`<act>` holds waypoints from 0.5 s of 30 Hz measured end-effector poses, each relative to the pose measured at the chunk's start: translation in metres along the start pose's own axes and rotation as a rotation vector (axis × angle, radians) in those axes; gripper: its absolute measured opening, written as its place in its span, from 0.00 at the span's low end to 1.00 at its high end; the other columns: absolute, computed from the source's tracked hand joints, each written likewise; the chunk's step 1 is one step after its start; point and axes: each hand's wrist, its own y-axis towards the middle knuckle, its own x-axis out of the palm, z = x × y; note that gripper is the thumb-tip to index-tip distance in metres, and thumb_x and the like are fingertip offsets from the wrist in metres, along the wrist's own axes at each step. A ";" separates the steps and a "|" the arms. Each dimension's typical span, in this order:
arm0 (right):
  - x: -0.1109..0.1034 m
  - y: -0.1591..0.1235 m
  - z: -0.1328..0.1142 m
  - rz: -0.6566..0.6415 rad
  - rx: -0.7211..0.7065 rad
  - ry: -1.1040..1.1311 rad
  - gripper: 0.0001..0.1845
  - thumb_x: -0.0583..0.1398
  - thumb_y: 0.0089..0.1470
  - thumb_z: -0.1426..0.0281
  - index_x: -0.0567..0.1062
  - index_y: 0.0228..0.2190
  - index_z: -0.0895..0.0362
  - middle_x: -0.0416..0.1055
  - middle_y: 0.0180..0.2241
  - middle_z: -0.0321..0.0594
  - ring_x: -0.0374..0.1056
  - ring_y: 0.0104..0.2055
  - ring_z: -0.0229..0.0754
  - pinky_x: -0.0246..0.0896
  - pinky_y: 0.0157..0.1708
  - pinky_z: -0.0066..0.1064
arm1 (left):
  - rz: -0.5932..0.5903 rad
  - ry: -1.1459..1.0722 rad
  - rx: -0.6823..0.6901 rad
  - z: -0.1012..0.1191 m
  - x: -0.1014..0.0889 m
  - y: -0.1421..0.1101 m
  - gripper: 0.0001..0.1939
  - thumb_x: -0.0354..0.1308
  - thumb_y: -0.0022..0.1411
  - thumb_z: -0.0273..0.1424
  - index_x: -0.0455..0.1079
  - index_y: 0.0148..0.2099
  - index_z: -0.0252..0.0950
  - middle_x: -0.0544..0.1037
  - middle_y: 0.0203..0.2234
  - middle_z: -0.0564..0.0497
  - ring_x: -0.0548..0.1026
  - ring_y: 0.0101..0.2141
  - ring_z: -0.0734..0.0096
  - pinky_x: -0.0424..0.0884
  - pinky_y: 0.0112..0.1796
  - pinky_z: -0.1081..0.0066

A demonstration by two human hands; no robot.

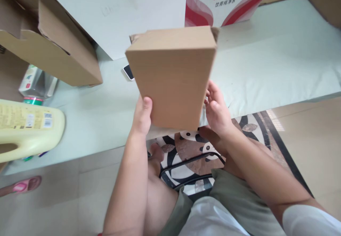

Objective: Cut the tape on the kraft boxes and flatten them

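A plain brown cardboard box (pixel 173 83) is held up in front of me, tilted, above the front edge of the cloth-covered table. Small flaps stick out at its far corners. My left hand (pixel 144 113) grips its lower left edge, thumb on the face turned to me and fingers hidden behind. At the lower right edge, my right hand (pixel 216 110) is closed against the side with curled fingers, partly hidden by the box. Just behind the box's left side lies a dark-screened phone (pixel 129 72), partly covered from view.
On the pale green table (pixel 266 62), an open carton (pixel 66 48) and a yellow jug (pixel 32 129) stand left, near a clear plastic container (pixel 39 81). A white panel (pixel 119 12) and a red-and-white printed box (pixel 226 5) are behind. A person's pink-sandaled foot (pixel 28 185) shows lower left.
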 end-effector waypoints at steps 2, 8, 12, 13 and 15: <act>-0.003 -0.002 -0.002 -0.015 -0.037 -0.038 0.30 0.54 0.62 0.46 0.65 0.63 0.37 0.57 0.71 0.33 0.57 0.72 0.52 0.62 0.67 0.54 | 0.080 -0.079 -0.126 0.000 0.001 0.000 0.35 0.49 0.64 0.65 0.76 0.53 0.44 0.82 0.52 0.45 0.71 0.65 0.52 0.70 0.64 0.56; -0.003 -0.004 -0.018 -0.023 -0.230 -0.105 0.26 0.53 0.64 0.52 0.68 0.62 0.34 0.56 0.71 0.27 0.49 0.76 0.51 0.50 0.74 0.56 | 0.048 -0.018 -0.534 0.002 0.005 -0.003 0.34 0.52 0.62 0.65 0.79 0.45 0.40 0.85 0.36 0.44 0.84 0.43 0.51 0.82 0.42 0.56; -0.001 -0.008 -0.022 0.047 -0.344 -0.196 0.27 0.51 0.62 0.47 0.69 0.59 0.34 0.58 0.69 0.27 0.50 0.75 0.55 0.48 0.73 0.62 | -0.076 0.150 -0.545 0.011 0.015 -0.008 0.26 0.57 0.66 0.55 0.78 0.52 0.41 0.85 0.41 0.44 0.82 0.39 0.55 0.80 0.39 0.57; 0.000 -0.010 -0.021 0.061 -0.363 -0.226 0.27 0.51 0.61 0.46 0.69 0.59 0.34 0.58 0.69 0.28 0.51 0.74 0.57 0.48 0.73 0.63 | -0.091 0.185 -0.516 0.012 0.017 -0.008 0.23 0.58 0.67 0.52 0.78 0.52 0.41 0.84 0.43 0.45 0.82 0.41 0.55 0.79 0.41 0.57; 0.000 -0.011 -0.020 0.068 -0.389 -0.288 0.28 0.51 0.59 0.44 0.70 0.57 0.35 0.58 0.68 0.30 0.52 0.74 0.60 0.48 0.72 0.65 | -0.060 0.220 -0.422 0.010 0.021 -0.009 0.17 0.61 0.66 0.46 0.80 0.47 0.39 0.84 0.42 0.45 0.82 0.42 0.53 0.78 0.45 0.56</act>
